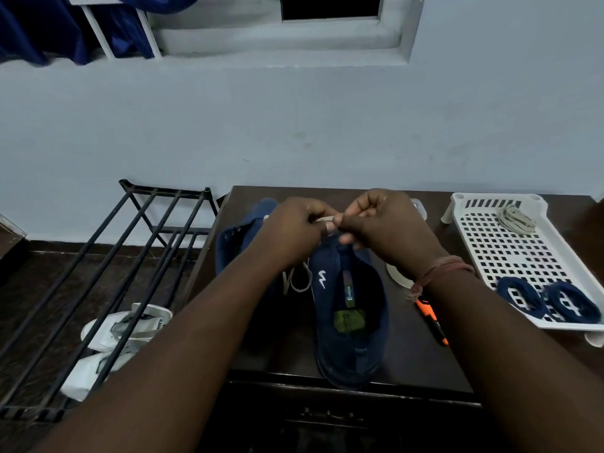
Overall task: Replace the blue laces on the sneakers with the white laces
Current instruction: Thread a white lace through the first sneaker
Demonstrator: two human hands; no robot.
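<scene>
The dark table (pixel 408 354) fills the lower middle of the frame, with a black rack (pixel 108 256) to its left and a white tray (pixel 510 253) at the right edge. Two coiled blue laces (pixel 549 299) lie at the tray's near end and one pale bundle (pixel 516 219) at its far end, so the old laces look to be already out.

One navy sneaker (pixel 351 318) sits in the middle, heel toward you, and a second sneaker (pixel 242 243) lies just left of it, half hidden by your forearm.

Your risk now is the white lace (pixel 299 279): its loose loop hangs between the shoes, and a hard pull could drag it out of the holes or leave the ends uneven. The nearer shoe also overhangs the table's front edge, so a tug toward you could tip it off.

Both your hands meet above the tongue, wrists raised, forearms converging from the bottom corners. Your left hand (pixel 294 230) and right hand (pixel 382 223) each have curled fingers pinching the lace where it shows between them.
</scene>
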